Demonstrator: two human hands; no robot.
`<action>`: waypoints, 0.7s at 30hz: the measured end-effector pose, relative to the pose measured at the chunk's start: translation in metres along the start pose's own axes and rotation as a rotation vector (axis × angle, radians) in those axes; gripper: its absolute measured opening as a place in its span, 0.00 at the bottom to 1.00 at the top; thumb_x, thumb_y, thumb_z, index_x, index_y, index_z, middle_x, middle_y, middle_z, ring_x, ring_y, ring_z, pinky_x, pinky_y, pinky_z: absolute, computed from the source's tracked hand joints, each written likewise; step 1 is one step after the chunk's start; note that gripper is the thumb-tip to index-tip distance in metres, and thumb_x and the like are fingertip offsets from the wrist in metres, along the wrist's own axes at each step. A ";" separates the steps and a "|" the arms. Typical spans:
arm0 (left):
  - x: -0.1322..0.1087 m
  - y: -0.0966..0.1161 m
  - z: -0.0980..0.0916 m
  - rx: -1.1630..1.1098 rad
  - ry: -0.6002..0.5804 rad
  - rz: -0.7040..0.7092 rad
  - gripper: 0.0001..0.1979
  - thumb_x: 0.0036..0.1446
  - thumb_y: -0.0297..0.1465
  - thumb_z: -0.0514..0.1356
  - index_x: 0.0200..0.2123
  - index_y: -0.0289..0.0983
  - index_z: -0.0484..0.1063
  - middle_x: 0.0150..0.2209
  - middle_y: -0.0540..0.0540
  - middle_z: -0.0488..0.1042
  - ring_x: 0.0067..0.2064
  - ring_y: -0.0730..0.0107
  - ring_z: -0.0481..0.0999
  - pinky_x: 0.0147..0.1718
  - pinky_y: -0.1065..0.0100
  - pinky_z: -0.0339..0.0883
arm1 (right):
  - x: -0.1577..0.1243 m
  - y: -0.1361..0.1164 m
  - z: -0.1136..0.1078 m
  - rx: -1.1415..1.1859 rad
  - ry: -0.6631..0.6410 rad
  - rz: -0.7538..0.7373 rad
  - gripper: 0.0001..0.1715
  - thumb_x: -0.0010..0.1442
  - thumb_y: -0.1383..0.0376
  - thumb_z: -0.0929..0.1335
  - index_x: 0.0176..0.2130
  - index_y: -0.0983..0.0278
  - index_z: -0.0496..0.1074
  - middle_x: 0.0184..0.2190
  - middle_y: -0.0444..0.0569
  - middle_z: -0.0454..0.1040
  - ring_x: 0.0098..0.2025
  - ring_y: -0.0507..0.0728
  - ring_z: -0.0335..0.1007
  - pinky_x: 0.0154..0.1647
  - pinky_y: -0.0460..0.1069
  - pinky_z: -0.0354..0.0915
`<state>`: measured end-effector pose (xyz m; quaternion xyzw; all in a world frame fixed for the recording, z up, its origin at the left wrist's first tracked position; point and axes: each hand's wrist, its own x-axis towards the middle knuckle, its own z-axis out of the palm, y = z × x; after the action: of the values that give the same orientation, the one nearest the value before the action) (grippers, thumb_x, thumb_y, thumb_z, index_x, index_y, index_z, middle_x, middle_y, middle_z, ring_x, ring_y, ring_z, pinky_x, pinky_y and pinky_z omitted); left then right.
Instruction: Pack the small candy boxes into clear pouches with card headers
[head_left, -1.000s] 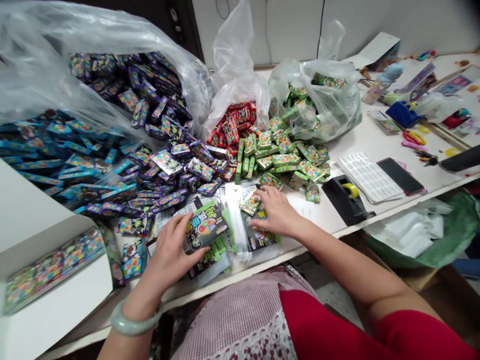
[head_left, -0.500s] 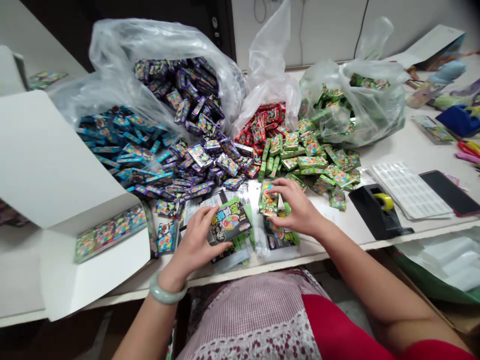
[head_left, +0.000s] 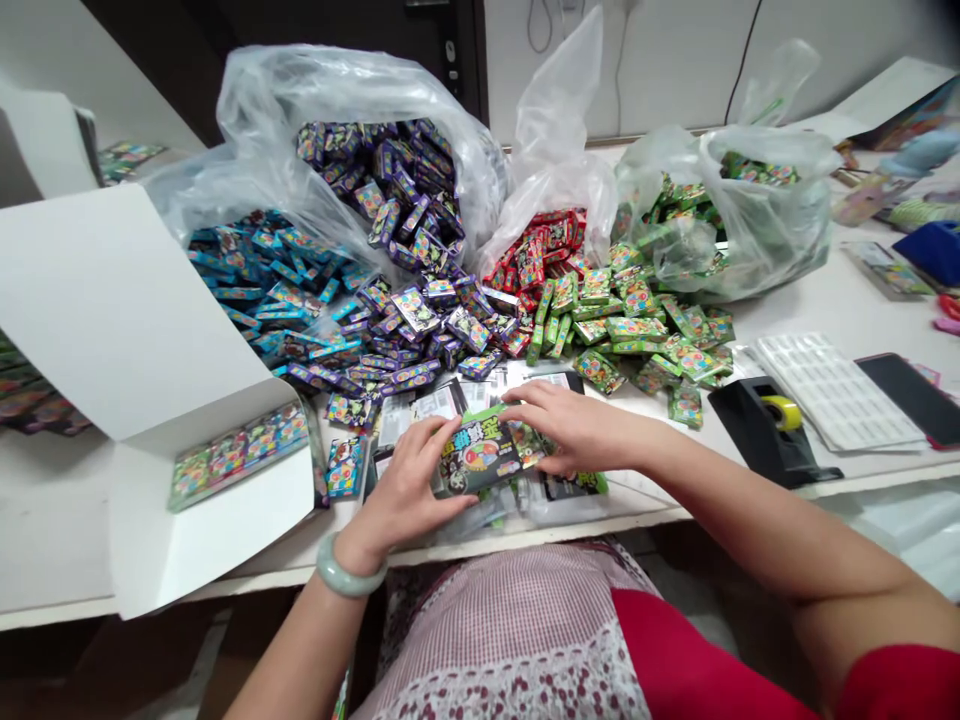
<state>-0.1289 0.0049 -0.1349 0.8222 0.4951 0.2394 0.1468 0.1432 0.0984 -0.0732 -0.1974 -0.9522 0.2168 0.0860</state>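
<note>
My left hand [head_left: 405, 480], with a pale green bangle at the wrist, grips a flat black printed packet [head_left: 476, 452] with colourful lettering and a green edge. Close against the packet's right end, my right hand [head_left: 577, 425] pinches a small green printed box [head_left: 531, 447], partly hidden behind the fingers. Whether the box is inside the packet or only beside it I cannot tell. Another black and green packet [head_left: 566, 486] in clear plastic lies under my right hand. Loose small boxes lie just behind: purple ones [head_left: 415, 312], red ones [head_left: 531, 258] and green ones [head_left: 636, 328].
Clear plastic bags [head_left: 360, 75] spill boxes along the back, with blue boxes [head_left: 281, 265] at left. An open white carton [head_left: 142, 310] holds a row of packets [head_left: 240, 455]. A tape dispenser [head_left: 757, 430], white sticker sheets [head_left: 825, 385] and a phone [head_left: 911, 395] lie at right.
My right hand has carried the small green box leftward to the black packet's right end. My left hand still holds the packet. The whole view has shifted slightly.
</note>
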 end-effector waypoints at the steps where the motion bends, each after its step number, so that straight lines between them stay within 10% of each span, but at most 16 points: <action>1: -0.001 0.000 0.000 0.003 0.006 -0.016 0.45 0.50 0.42 0.66 0.66 0.45 0.46 0.59 0.38 0.57 0.60 0.48 0.59 0.58 0.47 0.58 | 0.001 0.001 0.002 0.039 0.016 0.013 0.42 0.51 0.66 0.73 0.62 0.63 0.58 0.63 0.59 0.55 0.63 0.63 0.52 0.61 0.58 0.56; 10: -0.003 0.000 0.006 0.012 0.080 -0.074 0.45 0.49 0.39 0.67 0.65 0.45 0.47 0.58 0.38 0.58 0.60 0.48 0.60 0.58 0.47 0.60 | 0.009 -0.015 0.037 0.228 0.270 0.118 0.22 0.64 0.60 0.65 0.56 0.61 0.65 0.52 0.55 0.72 0.57 0.61 0.63 0.58 0.60 0.56; 15: -0.008 -0.019 -0.004 0.111 0.174 -0.143 0.44 0.50 0.40 0.66 0.65 0.47 0.46 0.58 0.38 0.58 0.58 0.47 0.63 0.55 0.45 0.63 | 0.058 0.061 -0.023 0.123 0.590 0.450 0.16 0.66 0.59 0.61 0.47 0.64 0.70 0.45 0.53 0.75 0.49 0.57 0.70 0.52 0.53 0.61; 21: -0.012 -0.032 -0.005 0.181 0.258 -0.138 0.42 0.51 0.41 0.64 0.65 0.44 0.48 0.57 0.38 0.60 0.56 0.48 0.66 0.52 0.47 0.68 | 0.140 0.149 -0.080 -0.238 0.509 0.958 0.33 0.49 0.58 0.75 0.49 0.73 0.66 0.48 0.70 0.72 0.56 0.72 0.64 0.57 0.64 0.52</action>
<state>-0.1599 0.0092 -0.1491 0.7585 0.5847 0.2870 0.0236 0.0864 0.3097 -0.0579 -0.6627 -0.7232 0.0681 0.1823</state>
